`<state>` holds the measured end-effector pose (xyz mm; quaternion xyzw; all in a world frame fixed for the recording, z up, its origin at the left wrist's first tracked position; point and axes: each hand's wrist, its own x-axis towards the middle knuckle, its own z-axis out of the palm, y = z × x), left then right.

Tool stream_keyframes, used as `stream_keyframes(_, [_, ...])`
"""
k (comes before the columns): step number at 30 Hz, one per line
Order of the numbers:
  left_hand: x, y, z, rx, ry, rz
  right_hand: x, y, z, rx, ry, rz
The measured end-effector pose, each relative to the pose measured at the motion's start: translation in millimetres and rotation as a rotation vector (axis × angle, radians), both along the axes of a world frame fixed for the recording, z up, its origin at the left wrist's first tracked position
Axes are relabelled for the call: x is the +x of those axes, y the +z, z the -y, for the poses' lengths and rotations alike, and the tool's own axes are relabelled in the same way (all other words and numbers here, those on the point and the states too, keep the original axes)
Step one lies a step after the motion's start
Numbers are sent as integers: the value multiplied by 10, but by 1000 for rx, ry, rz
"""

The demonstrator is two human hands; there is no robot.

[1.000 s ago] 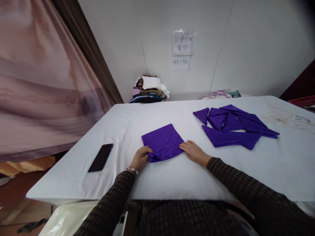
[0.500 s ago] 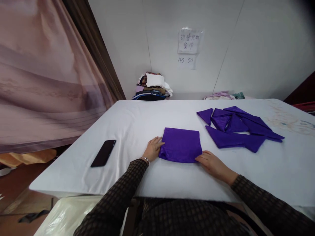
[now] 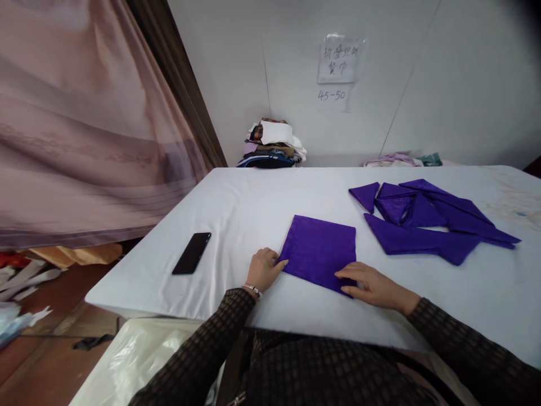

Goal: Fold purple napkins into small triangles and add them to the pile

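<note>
A purple napkin [image 3: 319, 248], folded to a flat square, lies slightly turned on the white-covered table. My left hand [image 3: 264, 269] is closed at its left corner, with the thumb over the edge and the fingers curled beside it. Over the near right corner rests my right hand [image 3: 369, 285], its thumb and forefinger apart and touching the cloth. That corner is partly hidden by the fingers. Further right lies a loose group of folded purple napkins [image 3: 426, 211], several of them in triangles and pointed shapes.
A black phone [image 3: 191, 254] lies on the table [image 3: 236, 214] at the left. Behind its far edge are a stack of folded clothes [image 3: 274, 144] and some pale cloth [image 3: 393, 160]. A pink curtain [image 3: 84, 124] hangs at the left. Paper signs [image 3: 337, 62] are on the wall.
The napkin has turned a little clockwise, its near right corner now closer to me. My right hand's fingers have spread and moved onto that corner. The view has shifted left.
</note>
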<state>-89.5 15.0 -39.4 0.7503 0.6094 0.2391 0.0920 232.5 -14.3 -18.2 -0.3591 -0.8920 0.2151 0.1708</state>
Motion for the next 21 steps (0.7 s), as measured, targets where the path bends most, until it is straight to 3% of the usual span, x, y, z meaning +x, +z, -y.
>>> stream_keyframes(5, [44, -23, -42, -49, 48, -107, -187, 91, -262, 78, -20, -60])
stream_keyframes(10, [90, 14, -47, 9, 43, -72, -615, 84, -679, 133, 21, -29])
stream_keyframes(13, [205, -5, -68, 79, -148, -68, -924, 9, -933, 157, 33, 67])
stream_keyframes(15, [275, -53, -100, 38, -227, -123, -1085, -65, -1094, 179, 31, 137])
stream_keyframes(21, [308, -218, -181, -117, -185, -263, -1122, -330, -1469, 163, -42, 277])
